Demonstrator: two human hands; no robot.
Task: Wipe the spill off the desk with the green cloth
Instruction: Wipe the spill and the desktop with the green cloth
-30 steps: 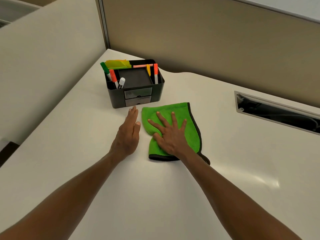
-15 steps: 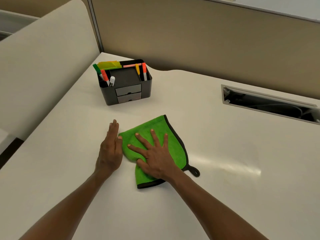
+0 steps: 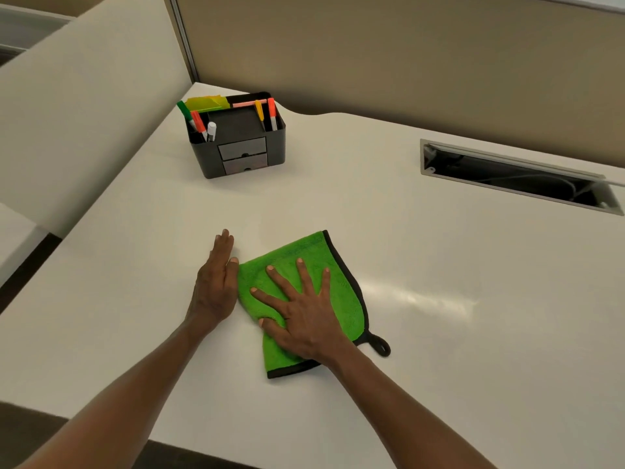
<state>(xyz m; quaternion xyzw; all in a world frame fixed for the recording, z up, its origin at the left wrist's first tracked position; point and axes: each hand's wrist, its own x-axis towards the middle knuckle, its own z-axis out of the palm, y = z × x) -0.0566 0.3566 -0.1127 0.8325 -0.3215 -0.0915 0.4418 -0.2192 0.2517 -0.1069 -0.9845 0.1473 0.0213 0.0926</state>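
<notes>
Right now our right hand [image 3: 304,319] lies flat on the green cloth [image 3: 304,265], fingers [image 3: 306,277] spread wide and pressing rather than gripping. Our left hand [image 3: 214,286] rests open on the desk [image 3: 439,367] just beside the cloth's left edge, holding nothing. The cloth sits folded toward the near edge of the desk, well apart from the black organizer [image 3: 238,135] by the far left corner. It looks soft, light and limp, so we judge a flat palm on its middle moves it best; pinching a corner or the black loop [image 3: 380,346] would bunch it. We cannot make out any spill.
</notes>
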